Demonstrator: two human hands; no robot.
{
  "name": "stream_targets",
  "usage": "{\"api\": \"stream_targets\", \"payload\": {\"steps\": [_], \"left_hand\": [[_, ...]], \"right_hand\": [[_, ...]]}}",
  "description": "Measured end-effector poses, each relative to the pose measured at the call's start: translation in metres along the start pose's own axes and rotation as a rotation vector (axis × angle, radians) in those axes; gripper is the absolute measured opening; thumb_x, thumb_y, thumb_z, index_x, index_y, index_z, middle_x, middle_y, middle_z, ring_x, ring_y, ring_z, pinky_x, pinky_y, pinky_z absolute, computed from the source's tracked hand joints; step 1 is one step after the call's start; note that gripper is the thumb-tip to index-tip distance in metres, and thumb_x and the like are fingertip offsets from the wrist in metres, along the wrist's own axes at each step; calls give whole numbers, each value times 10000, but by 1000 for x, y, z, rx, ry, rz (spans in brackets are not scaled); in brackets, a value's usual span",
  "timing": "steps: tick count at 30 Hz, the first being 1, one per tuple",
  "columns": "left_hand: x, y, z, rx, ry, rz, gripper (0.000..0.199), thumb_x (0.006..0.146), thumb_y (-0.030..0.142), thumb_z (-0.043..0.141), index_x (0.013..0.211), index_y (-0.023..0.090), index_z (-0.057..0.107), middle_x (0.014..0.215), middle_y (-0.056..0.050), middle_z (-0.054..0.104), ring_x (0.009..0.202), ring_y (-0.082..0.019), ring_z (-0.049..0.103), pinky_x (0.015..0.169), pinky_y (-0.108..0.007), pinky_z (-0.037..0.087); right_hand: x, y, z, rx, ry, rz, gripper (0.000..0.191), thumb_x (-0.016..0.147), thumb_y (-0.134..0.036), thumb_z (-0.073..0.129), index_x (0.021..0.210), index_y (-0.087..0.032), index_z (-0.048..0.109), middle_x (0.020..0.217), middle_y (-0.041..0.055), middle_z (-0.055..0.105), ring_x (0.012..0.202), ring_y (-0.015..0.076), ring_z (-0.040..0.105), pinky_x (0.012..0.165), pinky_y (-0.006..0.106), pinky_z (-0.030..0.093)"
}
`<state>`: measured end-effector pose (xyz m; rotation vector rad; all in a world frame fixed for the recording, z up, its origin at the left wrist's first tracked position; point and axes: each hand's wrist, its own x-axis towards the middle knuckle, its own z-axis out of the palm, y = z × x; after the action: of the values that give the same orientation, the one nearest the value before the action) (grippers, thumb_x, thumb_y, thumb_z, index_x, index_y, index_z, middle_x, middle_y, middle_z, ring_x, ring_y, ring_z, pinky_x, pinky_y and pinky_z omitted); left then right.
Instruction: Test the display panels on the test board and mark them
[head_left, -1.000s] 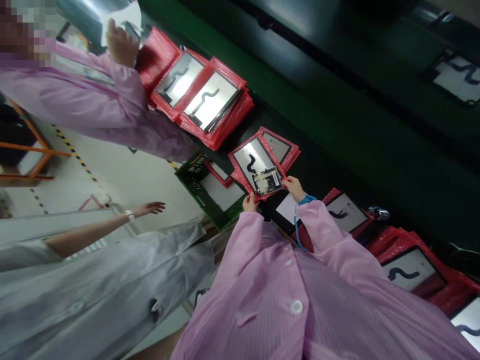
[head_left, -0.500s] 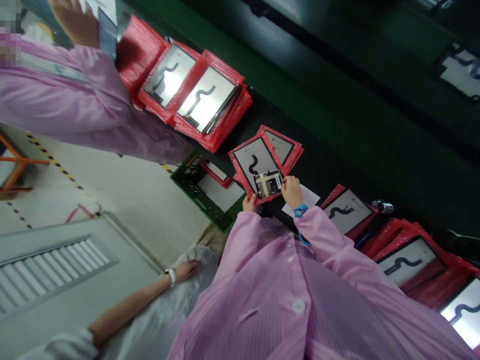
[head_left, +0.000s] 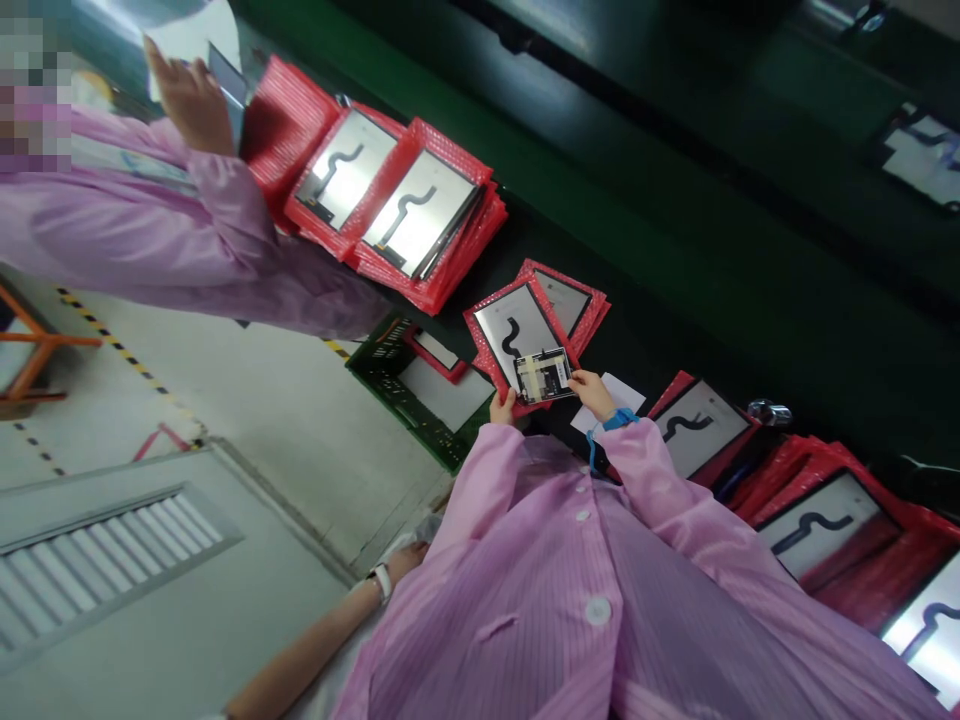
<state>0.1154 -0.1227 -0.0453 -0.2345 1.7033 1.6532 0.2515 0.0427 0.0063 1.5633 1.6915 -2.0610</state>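
Right fingers (head_left: 576,379) now on circuit board (head_left: 544,375)

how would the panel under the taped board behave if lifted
The panel is probably stiff, since its edges look straight. Its smooth, shiny face suggests it may be slippery and easily scratched or cracked. The black cable is likely floppy, as it curves across that face.

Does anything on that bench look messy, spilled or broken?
No spill or obvious damage shows. Two things look untidy: the stack of red sleeves beside the co-worker's arm has uneven, fanned edges, and the red-edged panel at the left hand overlaps another panel at an angle.
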Motion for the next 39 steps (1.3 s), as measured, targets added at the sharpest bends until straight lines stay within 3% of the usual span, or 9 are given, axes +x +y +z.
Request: {"api": "stream_targets", "payload": {"steps": [6,12,15,22,27,30,34,36,39], "left_hand": [[3,17,-11,172,16,30,339,950,361,625,1215,151,605,1194,-95,636,1015,-214,650,866,-420,573],[17,57,-37,333,-105,78,329,947,369,627,1189,146,619,1183,-92,646,1025,-218,651,882,-428,567],[29,76,-41,414,-205,82,318,947,369,629,1171,143,627,1166,-89,654,1018,-215,655,886,-430,565],[69,115,-7,637,-384,53,332,947,353,630,1207,149,612,1204,-96,638,1039,-221,648,885,-432,569],[83,135,20,813,-356,53,346,946,363,630,1217,149,609,1212,-95,633,1045,-229,645,886,-436,568],[72,146,25,874,-270,101,354,943,364,631,1229,158,606,1254,-101,616,1093,-244,627,923,-458,551],[32,146,26,864,-194,172,399,957,364,605,1306,177,557,1351,-119,556,1163,-261,591,967,-487,524],[3,128,36,845,-222,172,388,965,361,590,1306,178,553,1349,-119,555,1158,-255,592,964,-478,526],[-46,80,67,833,-378,88,309,953,347,619,1191,151,614,1198,-96,634,1045,-219,639,897,-431,560]], "right_hand": [[-34,10,-21,313,4,-32,313,962,-367,614,1189,-152,615,1155,75,650,975,182,657,837,380,583],[-76,39,-65,580,193,-42,270,958,-342,624,1140,-144,626,1099,61,658,923,163,657,797,349,585],[-89,58,-78,692,302,-30,282,959,-343,620,1162,-148,618,1123,65,650,937,167,653,805,355,583],[-96,87,-72,856,417,0,321,961,-358,615,1209,-156,605,1182,79,637,992,186,650,843,384,580],[-93,91,-55,898,428,26,341,963,-371,610,1234,-165,599,1223,88,627,1034,200,644,877,407,574],[-92,92,-47,916,449,37,355,961,-374,612,1248,-165,593,1240,91,621,1054,208,640,892,420,569],[-92,92,-38,943,480,47,366,959,-374,614,1258,-164,588,1253,93,615,1070,215,636,903,430,565],[-95,91,-32,959,482,51,368,959,-374,615,1260,-164,587,1256,94,614,1074,216,635,905,432,564],[-101,88,-17,980,471,60,371,960,-377,612,1264,-166,584,1258,94,613,1074,216,635,905,432,564]]}}
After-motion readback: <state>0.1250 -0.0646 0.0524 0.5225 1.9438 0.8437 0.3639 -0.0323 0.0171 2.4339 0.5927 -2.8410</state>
